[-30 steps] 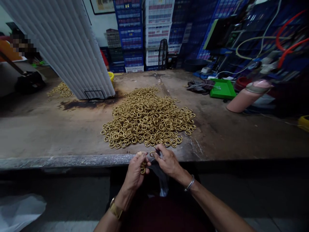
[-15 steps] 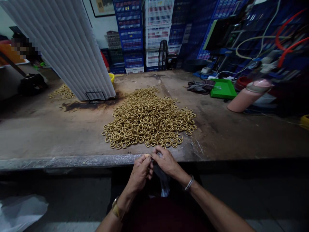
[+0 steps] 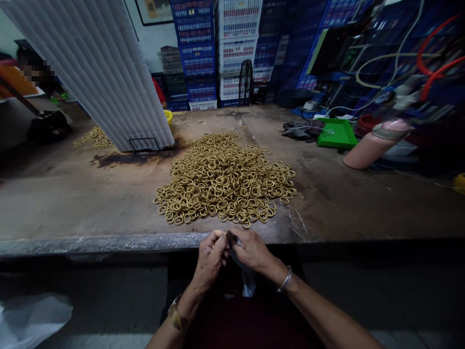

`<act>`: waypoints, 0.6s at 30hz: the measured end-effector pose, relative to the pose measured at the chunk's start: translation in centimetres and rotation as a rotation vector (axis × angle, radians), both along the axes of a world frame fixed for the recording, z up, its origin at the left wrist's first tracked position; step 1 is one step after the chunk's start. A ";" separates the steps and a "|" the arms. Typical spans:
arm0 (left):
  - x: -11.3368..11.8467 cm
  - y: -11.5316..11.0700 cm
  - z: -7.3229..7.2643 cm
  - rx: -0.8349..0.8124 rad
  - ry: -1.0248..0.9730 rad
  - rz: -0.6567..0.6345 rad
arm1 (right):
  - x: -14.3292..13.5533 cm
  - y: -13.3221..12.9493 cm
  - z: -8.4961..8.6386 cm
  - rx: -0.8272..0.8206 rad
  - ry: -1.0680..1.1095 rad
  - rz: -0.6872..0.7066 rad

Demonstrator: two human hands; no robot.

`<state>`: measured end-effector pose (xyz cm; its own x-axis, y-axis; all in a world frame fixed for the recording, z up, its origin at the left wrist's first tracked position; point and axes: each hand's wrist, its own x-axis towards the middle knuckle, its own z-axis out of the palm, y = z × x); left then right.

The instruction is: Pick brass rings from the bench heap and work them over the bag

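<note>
At the table's front edge my left hand (image 3: 209,259) is closed on a gold-coloured ring (image 3: 214,245), of which only a small part shows between the fingers. My right hand (image 3: 252,252) meets it fingertip to fingertip, closed on a thin greyish sheet (image 3: 249,283) that hangs below the palm; I cannot tell whether it is cloth or plastic. A small dark patch shows between the two hands. Just beyond them lies a wide heap of gold-coloured rings (image 3: 225,182), with a few loose at its near edge.
A tall ribbed white panel (image 3: 119,72) leans in a wire stand, with a smaller ring pile (image 3: 95,138) behind it. To the right are a green tray (image 3: 337,133), dark gloves (image 3: 303,131) and a pink bottle (image 3: 376,145). Stacked crates (image 3: 238,53) stand behind. Another person is at far left.
My right hand has drawn slightly down towards me, its fingers curling in more. A ring now lies at the heap's near edge in front of it. My left hand stays almost in place.
</note>
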<state>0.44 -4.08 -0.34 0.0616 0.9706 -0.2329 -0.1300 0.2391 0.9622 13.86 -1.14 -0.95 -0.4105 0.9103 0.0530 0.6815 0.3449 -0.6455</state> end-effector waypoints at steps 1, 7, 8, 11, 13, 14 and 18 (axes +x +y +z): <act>0.0 0.0 0.0 0.015 0.019 0.005 | 0.0 -0.1 0.0 0.010 -0.042 0.017; 0.0 0.0 -0.3 0.123 0.080 0.033 | 0.1 -0.1 0.2 0.023 -0.153 0.072; 0.0 -0.2 -0.3 0.117 0.080 0.032 | 0.2 0.0 0.2 0.017 -0.164 0.080; 0.1 -1.1 0.2 0.034 0.038 -0.013 | 0.5 0.0 0.2 -0.004 -0.237 0.047; 0.1 -2.0 0.4 -0.037 -0.011 -0.081 | 0.7 0.1 0.3 -0.003 -0.280 0.008; 0.0 -2.3 0.4 -0.065 -0.030 -0.114 | 0.8 0.1 0.3 0.006 -0.281 -0.010; -0.3 -2.8 -1.6 -0.107 0.083 -0.228 | 1.4 1.1 0.1 0.096 -0.245 -0.189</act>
